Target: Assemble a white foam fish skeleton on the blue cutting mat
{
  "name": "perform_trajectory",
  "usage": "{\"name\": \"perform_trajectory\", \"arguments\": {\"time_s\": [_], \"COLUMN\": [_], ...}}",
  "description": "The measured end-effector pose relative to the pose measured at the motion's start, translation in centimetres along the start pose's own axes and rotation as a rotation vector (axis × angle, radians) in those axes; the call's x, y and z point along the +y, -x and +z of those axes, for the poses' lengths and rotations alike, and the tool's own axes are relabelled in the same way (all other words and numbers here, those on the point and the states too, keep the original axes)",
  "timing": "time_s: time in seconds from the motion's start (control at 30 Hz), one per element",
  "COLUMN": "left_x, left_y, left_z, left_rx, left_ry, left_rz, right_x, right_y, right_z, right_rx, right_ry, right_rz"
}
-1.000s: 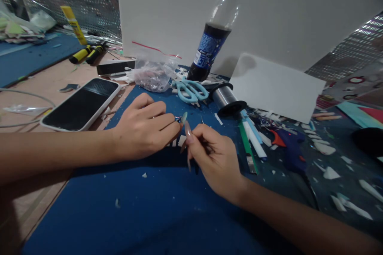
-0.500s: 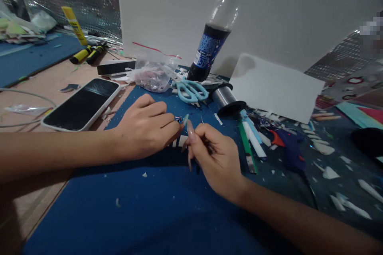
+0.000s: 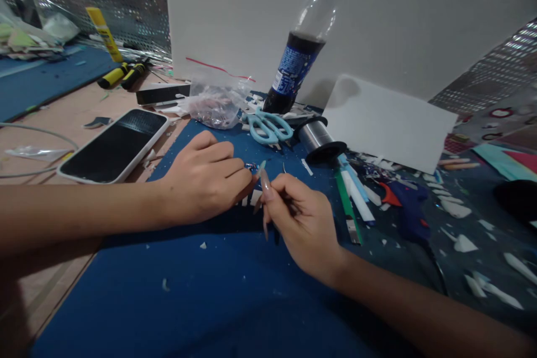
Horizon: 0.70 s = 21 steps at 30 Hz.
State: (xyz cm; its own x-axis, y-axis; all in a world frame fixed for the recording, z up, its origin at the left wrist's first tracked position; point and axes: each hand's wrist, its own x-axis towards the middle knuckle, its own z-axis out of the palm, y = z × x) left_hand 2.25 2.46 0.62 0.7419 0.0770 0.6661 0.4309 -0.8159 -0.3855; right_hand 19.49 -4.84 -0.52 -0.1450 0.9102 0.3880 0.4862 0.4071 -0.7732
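Over the blue mat, my left hand is closed, its knuckles up and its fingertips turned inward. A small shiny bit shows at its fingertips. Fingertip to fingertip with it, my right hand is closed in a pinch, long nails pointing to the left hand. Whatever the two hands hold between them is mostly hidden and too small to name. A thin wire-like end sticks up just behind the right fingers. Light blue scissors and a spool of silvery wire lie beyond the hands.
A phone lies at left, near yellow-handled tools. Behind stand a bottle of dark drink and a clear zip bag. At right are a white sheet, a blue glue gun and scattered white scraps.
Both hands hold nearly the same pose. The right fingertips have shifted very slightly left, covering more of the small teal tip between the hands.
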Motion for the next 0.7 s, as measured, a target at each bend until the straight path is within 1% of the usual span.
{"name": "perform_trajectory", "arguments": {"time_s": [0.43,0.7], "left_x": [0.05,0.03], "left_y": [0.02,0.12], "left_z": [-0.03,-0.07], "left_rx": [0.005,-0.018], "left_ry": [-0.008,0.005], "left_rz": [0.013,0.02], "right_x": [-0.02,0.09], "right_y": [-0.06,-0.08], "right_z": [-0.03,0.07], "right_rx": [-0.006,-0.003], "right_ry": [0.007,0.007], "right_rz": [0.014,0.011]}}
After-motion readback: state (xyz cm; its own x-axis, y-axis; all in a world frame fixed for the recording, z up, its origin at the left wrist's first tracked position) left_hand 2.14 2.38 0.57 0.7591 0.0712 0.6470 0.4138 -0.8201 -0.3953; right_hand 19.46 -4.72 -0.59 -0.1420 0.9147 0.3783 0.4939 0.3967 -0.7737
